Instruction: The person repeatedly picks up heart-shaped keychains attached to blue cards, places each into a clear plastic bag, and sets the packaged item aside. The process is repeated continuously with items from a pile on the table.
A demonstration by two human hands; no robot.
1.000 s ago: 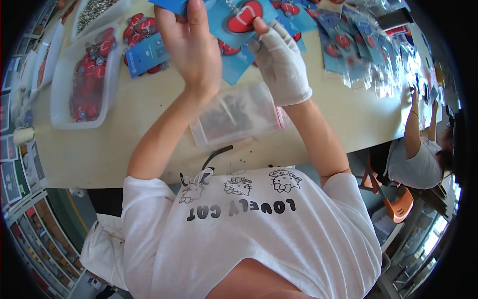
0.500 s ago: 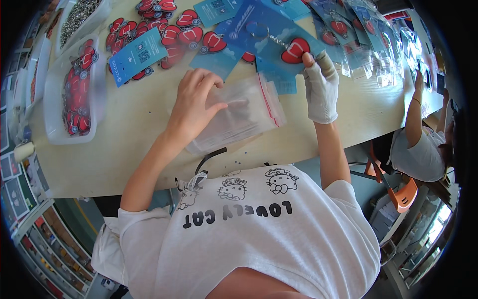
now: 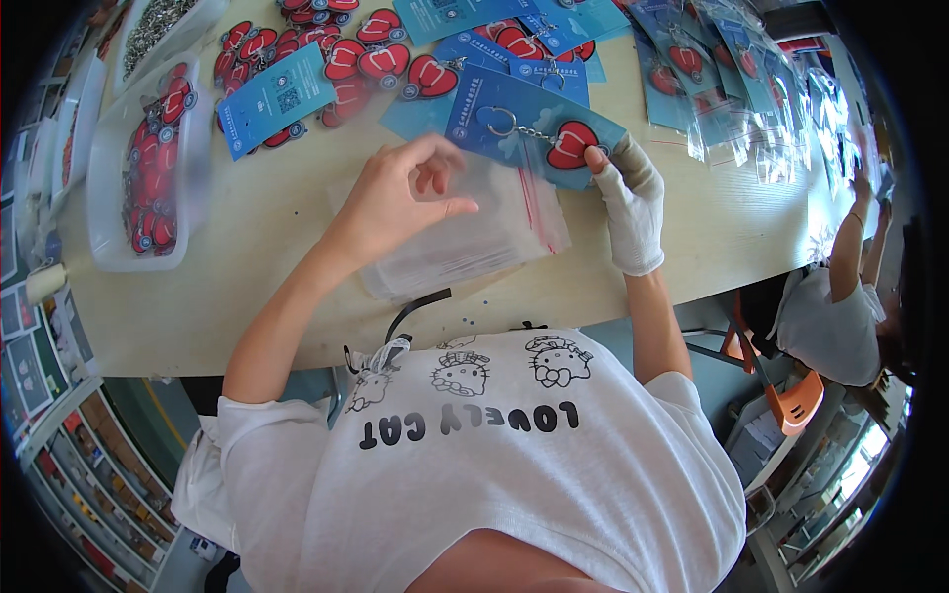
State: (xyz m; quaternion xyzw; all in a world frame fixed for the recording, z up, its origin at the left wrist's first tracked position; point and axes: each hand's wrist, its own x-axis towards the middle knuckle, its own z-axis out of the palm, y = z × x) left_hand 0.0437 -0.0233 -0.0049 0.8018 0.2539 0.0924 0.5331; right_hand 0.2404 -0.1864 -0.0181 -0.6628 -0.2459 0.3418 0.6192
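In my right hand (image 3: 633,203), which wears a white glove with the thumb tip bare, is a blue backing card (image 3: 474,109). A red heart keychain (image 3: 573,145) lies on the card, its chain and ring stretched to the left, and my thumb presses near the heart. My left hand (image 3: 400,193) is bare, with curled fingers and the thumb apart from them. It hovers over the left part of a stack of clear zip bags (image 3: 445,247) with red seal lines; I see nothing held in it.
Loose heart keychains (image 3: 341,59) and blue cards (image 3: 277,99) spread across the back of the table. At left stands a clear bin (image 3: 104,217) of keychains, with a bin of metal parts (image 3: 148,40) behind. Bagged cards (image 3: 687,74) pile at right. Another person (image 3: 835,316) sits at far right.
My right hand has brought the card and keychain down and slightly left, nearer the bags. My left hand has shifted slightly right, its fingers more curled.
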